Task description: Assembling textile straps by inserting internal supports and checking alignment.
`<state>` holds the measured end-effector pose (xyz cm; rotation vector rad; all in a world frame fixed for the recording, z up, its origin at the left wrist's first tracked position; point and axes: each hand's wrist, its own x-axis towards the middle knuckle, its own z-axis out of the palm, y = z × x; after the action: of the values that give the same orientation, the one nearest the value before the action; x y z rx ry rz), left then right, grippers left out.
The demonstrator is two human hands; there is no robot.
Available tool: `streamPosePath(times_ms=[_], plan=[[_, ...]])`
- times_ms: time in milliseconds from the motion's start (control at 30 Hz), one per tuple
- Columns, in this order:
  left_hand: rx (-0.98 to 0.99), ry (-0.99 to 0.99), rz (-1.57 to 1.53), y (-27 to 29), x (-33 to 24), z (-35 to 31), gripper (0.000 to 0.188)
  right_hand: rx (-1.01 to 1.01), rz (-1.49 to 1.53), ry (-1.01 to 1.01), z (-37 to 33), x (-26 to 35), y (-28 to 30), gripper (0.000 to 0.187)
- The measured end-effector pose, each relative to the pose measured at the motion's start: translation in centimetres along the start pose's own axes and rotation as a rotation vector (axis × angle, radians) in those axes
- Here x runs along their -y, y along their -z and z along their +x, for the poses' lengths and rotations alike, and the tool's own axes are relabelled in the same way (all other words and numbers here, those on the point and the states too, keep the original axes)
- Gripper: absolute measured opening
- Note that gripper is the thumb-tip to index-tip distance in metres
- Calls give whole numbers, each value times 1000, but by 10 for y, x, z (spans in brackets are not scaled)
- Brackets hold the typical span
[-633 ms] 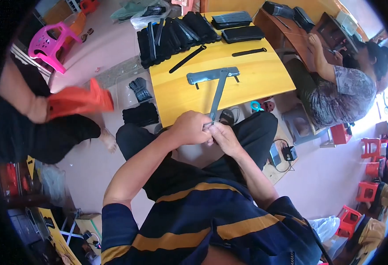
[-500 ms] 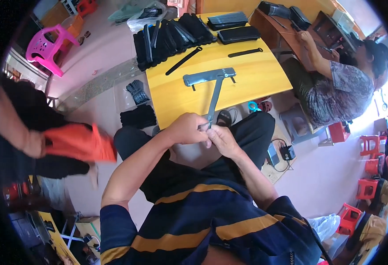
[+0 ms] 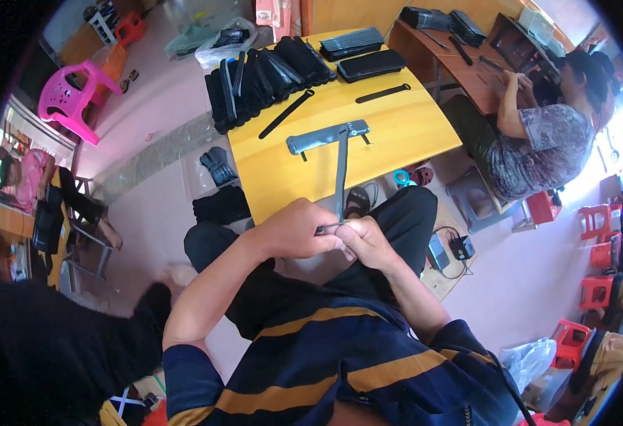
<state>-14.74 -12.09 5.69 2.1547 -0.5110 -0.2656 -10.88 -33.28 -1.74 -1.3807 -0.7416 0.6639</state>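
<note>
Both hands work together in front of my lap, at the table's near edge. My left hand (image 3: 297, 228) is closed, fingers pinched around the lower end of a long grey-black strap (image 3: 342, 170). My right hand (image 3: 369, 241) meets it there, thumb and fingers pressed on the same end. A dark tip shows between the left fingers; its kind is hard to make out. The strap's free end reaches up over a flat grey piece (image 3: 318, 139) with two short black tabs, lying on the yellow table (image 3: 269, 177). Two black straps (image 3: 286, 115) (image 3: 384, 93) lie singly beyond it.
Piles of black straps (image 3: 269, 78) and stacked bundles (image 3: 372, 65) fill the table's far side. More bundles (image 3: 221, 206) lie low at its left. A co-worker (image 3: 553, 149) sits at a brown table on the right. A dark-clothed person (image 3: 70, 348) is close at my left.
The strap's free end has swung to stand more upright, and both hands have come slightly nearer to me. The person on the left has moved nearer; the red thing they carried has left its place.
</note>
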Motion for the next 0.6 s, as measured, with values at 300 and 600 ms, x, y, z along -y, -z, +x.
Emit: streamPosePath(times_ms=[300,600], plan=[[436,-114,-252,13,0,-14,28,412,-176,317,-10,29,21,43],[788,270,-225,104,15,-74,34,776,-204,-394,-92,8,141,43]])
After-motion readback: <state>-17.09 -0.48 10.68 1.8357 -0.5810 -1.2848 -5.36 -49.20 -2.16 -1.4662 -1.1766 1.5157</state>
